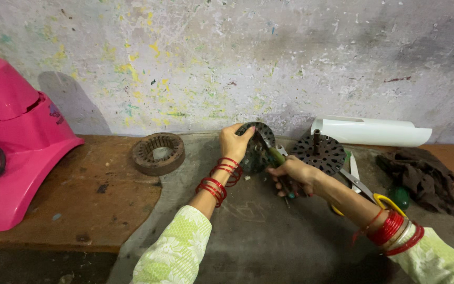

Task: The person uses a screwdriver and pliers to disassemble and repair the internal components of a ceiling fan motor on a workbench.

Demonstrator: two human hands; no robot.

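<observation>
Head view: we noted the left hand (233, 141) closed over the rim of a dark perforated metal disc (256, 148), held on edge on the grey worktop (269, 236). The right hand (294, 176) gripped a green-handled screwdriver (276, 155) against it. A rusty ring-shaped stator (158, 153) lay well apart, leftward.

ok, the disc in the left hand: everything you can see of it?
The disc is a dark, round metal plate, perforated with holes and somewhat grimy. It stands on edge on the grey slab, tilted, near the wall. The left hand grips its upper left rim. The right hand presses a green-handled tool against its middle. A similar disc lies flat to its right.
</observation>
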